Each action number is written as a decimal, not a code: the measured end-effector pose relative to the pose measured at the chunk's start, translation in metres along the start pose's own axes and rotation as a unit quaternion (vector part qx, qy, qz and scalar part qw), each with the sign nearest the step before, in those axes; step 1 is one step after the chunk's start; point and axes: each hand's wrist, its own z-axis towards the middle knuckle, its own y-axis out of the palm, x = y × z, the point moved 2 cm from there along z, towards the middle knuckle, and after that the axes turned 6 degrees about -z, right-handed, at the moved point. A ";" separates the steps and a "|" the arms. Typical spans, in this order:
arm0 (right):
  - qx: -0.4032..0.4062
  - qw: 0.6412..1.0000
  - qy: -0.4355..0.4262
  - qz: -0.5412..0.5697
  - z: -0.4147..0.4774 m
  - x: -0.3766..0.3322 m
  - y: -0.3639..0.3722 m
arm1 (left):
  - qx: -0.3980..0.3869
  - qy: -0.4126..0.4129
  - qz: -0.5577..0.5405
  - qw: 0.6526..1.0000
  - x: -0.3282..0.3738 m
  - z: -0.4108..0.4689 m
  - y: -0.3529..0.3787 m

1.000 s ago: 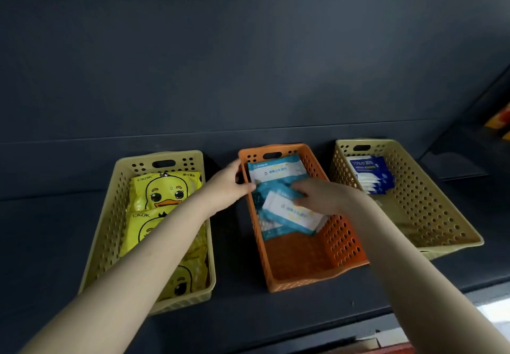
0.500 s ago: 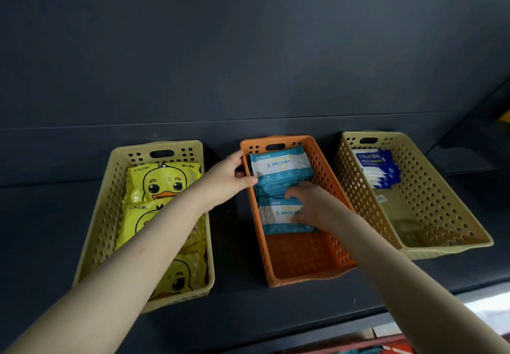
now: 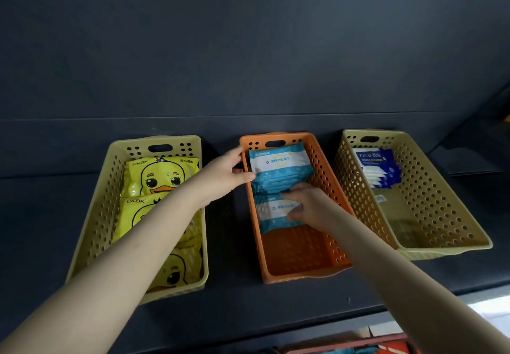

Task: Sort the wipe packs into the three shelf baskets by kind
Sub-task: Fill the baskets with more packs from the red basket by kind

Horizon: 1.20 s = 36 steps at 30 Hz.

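Orange basket (image 3: 324,168), one; yellow baskets (image 3: 93,215), two

Body check from my end: two arms in shot, both bare. Left forearm (image 3: 138,257) and right forearm (image 3: 386,260) are uncovered from the bottom frame edge up to the wrist. Both are smooth and slim, tapering toward the wrist, and the wide lens fattens them near the edge. Left hand (image 3: 225,174) and right hand (image 3: 307,206) are bare too, knuckles and thumbs visible. Nails are too small on my feed to read detail.
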 end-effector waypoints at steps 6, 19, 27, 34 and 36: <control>0.050 0.998 0.025 0.018 0.005 0.006 -0.001 | 0.006 -0.007 0.001 1.000 0.003 -0.001 0.001; 0.029 0.997 0.022 0.072 0.008 0.002 -0.015 | 0.017 -0.025 -0.008 1.000 0.011 -0.003 0.001; 0.164 0.986 -0.002 0.023 -0.057 -0.041 -0.099 | 0.080 0.065 0.087 0.991 0.045 -0.032 -0.044; 0.254 0.965 0.056 -0.019 -0.161 -0.089 -0.074 | 0.039 0.157 0.154 0.975 0.035 -0.130 -0.040; 0.253 0.964 0.080 -0.023 -0.198 -0.099 -0.048 | -0.003 0.177 0.157 0.972 0.024 -0.163 -0.027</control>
